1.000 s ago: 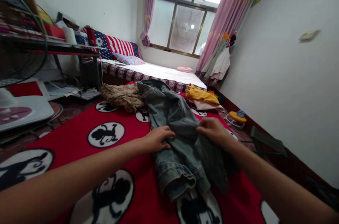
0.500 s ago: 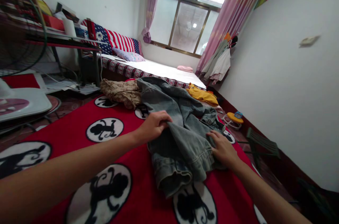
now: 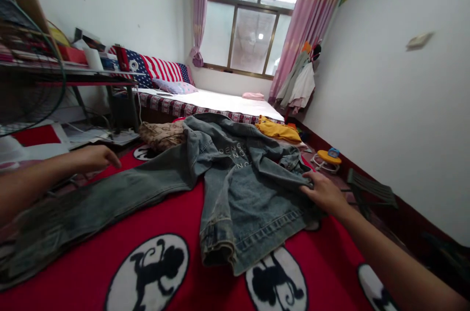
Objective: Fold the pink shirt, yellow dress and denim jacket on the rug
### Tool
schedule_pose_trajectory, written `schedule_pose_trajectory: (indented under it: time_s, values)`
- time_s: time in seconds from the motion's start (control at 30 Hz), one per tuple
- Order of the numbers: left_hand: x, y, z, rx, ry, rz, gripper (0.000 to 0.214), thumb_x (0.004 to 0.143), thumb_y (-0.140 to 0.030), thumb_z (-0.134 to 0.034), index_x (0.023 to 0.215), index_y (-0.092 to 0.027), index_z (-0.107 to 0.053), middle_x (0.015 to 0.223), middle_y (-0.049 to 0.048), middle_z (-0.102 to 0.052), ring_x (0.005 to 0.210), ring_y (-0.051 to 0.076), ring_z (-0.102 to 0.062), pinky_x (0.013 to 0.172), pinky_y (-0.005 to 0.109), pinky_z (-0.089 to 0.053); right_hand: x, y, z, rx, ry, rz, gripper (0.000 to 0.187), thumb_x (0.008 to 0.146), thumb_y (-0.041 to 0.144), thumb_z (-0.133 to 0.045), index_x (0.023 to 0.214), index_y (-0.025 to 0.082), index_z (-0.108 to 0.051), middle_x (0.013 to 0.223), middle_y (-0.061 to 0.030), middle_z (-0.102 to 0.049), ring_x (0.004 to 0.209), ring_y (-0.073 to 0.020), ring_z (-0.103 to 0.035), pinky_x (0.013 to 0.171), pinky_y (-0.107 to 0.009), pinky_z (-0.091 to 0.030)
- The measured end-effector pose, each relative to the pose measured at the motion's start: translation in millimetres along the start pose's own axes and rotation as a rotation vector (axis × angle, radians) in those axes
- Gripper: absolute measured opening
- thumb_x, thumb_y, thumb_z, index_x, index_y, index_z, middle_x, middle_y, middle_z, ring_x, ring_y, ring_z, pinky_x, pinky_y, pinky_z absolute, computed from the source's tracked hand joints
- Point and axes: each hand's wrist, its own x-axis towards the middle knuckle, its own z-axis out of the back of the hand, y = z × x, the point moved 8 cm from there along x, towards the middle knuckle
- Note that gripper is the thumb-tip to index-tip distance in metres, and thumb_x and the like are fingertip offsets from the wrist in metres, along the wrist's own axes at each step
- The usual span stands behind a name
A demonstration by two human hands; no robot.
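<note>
A faded denim jacket [image 3: 253, 193] lies with its lettered panel facing up on a red blanket [image 3: 176, 272] with monkey prints. Its hem is toward me, and one sleeve [image 3: 110, 198] stretches out to the lower left. My right hand [image 3: 323, 191] pinches the denim at the jacket's right side, fingers closed on a fold. Over at the left, my left hand [image 3: 93, 158] hovers just above the stretched sleeve, fingers bent downward and loosely apart from the cloth, with nothing visible in them.
Behind the jacket lie a brown patterned cloth [image 3: 161, 135] and a yellow garment [image 3: 279, 130]. A bed [image 3: 220, 100] stands under the window. To the left is a cluttered desk [image 3: 121, 78] with a fan before it; to the right, a yellow stool [image 3: 328, 156] and a dark folding stool [image 3: 370, 187].
My left hand has let go of the denim and moved left. A sleeve now extends leftward, uncovering lettering on the jacket. My right hand has shifted slightly right and grips the edge.
</note>
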Motion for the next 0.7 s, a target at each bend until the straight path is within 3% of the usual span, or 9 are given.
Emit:
schedule_pose_trajectory:
  time_s: [0.1,0.17,0.27,0.3,0.37,0.47,0.53,0.6,0.7]
  values:
    - [8.4,-29.2,-15.2,0.196,-0.116,0.064,0.016,0.069,-0.035,-0.058,0.073,-0.023,-0.069,0.061,-0.0029,-0.063,0.057,0.018,-0.061,0.061,0.029,-0.051,10.0,10.9,-19.4,-0.013,0.069,0.062,0.069,0.078,0.052,-0.062,0.135,0.016,-0.047,0.129,-0.0159,-0.058,0.116,-0.0299,-0.057,0.092,-0.035,-0.044]
    - [9.6,-97.3,-44.7,0.164,-0.107,0.008,0.028,0.078,-0.036,-0.056,0.098,-0.022,-0.07,0.095,0.0036,-0.07,0.09,0.023,-0.065,0.079,0.033,-0.052,15.4,16.5,-35.4,-0.06,0.141,0.055,0.08,0.075,0.057,-0.064,0.141,0.017,-0.041,0.131,-0.0176,-0.056,0.116,-0.0316,-0.056,0.091,-0.037,-0.044]
    - [-5.0,-230.0,-114.8,-0.026,0.172,-0.332,0.047,0.087,-0.047,-0.056,0.129,-0.027,-0.057,0.138,0.0067,-0.052,0.124,0.025,-0.05,0.103,0.036,-0.042,20.7,21.9,-49.9,-0.135,0.205,0.021,0.079,0.078,0.059,-0.061,0.141,0.016,-0.04,0.126,-0.0187,-0.059,0.114,-0.0325,-0.058,0.087,-0.038,-0.045]
    - [-15.6,-265.9,-138.9,-0.044,0.296,-0.443,0.054,0.085,-0.05,-0.059,0.135,-0.032,-0.051,0.146,0.0055,-0.044,0.131,0.026,-0.043,0.107,0.038,-0.037,21.5,23.4,-51.1,-0.15,0.21,0.016,0.074,0.08,0.058,-0.059,0.139,0.016,-0.042,0.122,-0.0185,-0.061,0.112,-0.0321,-0.059,0.085,-0.038,-0.045]
    - [-34.8,-311.4,-174.1,-0.053,0.41,-0.597,0.063,0.08,-0.058,-0.062,0.136,-0.034,-0.05,0.142,0.0062,-0.049,0.135,0.03,-0.039,0.112,0.044,-0.029,21.4,25.5,-48.6,-0.166,0.201,0.012,0.06,0.087,0.053,-0.052,0.134,0.017,-0.046,0.115,-0.0173,-0.065,0.105,-0.0307,-0.063,0.078,-0.036,-0.045]
    - [-50.4,-323.5,-211.5,-0.002,0.453,-0.681,0.053,0.077,-0.064,-0.061,0.112,-0.025,-0.067,0.098,0.0093,-0.07,0.103,0.027,-0.061,0.106,0.045,-0.034,18.7,22.9,-37.4,-0.183,0.176,-0.01,0.042,0.092,0.049,-0.042,0.121,0.022,-0.057,0.102,-0.0127,-0.07,0.091,-0.0283,-0.067,0.066,-0.032,-0.043]
    - [-52.4,-312.5,-224.4,0.083,0.451,-0.681,0.048,0.08,-0.064,-0.057,0.088,-0.019,-0.071,0.071,0.0079,-0.067,0.075,0.023,-0.063,0.091,0.04,-0.043,17.4,16.8,-23.4,-0.153,0.129,-0.033,0.037,0.093,0.048,-0.04,0.111,0.025,-0.063,0.094,-0.0095,-0.072,0.085,-0.026,-0.067,0.062,-0.029,-0.04]
    - [-49.5,-299.1,-221.2,0.169,0.454,-0.631,0.048,0.084,-0.062,-0.053,0.076,-0.017,-0.069,0.06,0.0073,-0.063,0.06,0.021,-0.059,0.073,0.034,-0.045,15.9,7.9,-4.2,-0.055,0.065,-0.052,0.035,0.092,0.046,-0.04,0.104,0.025,-0.067,0.091,-0.0075,-0.072,0.084,-0.0241,-0.067,0.062,-0.028,-0.04]
    - [-42.8,-285.0,-186.4,0.154,0.532,-0.464,0.046,0.088,-0.056,-0.049,0.07,-0.017,-0.068,0.058,0.0053,-0.061,0.055,0.018,-0.054,0.058,0.028,-0.038,6.3,-5.4,24.5,0.192,0.031,-0.049,0.037,0.087,0.046,-0.045,0.099,0.023,-0.071,0.091,-0.0063,-0.073,0.085,-0.0239,-0.066,0.066,-0.029,-0.044]
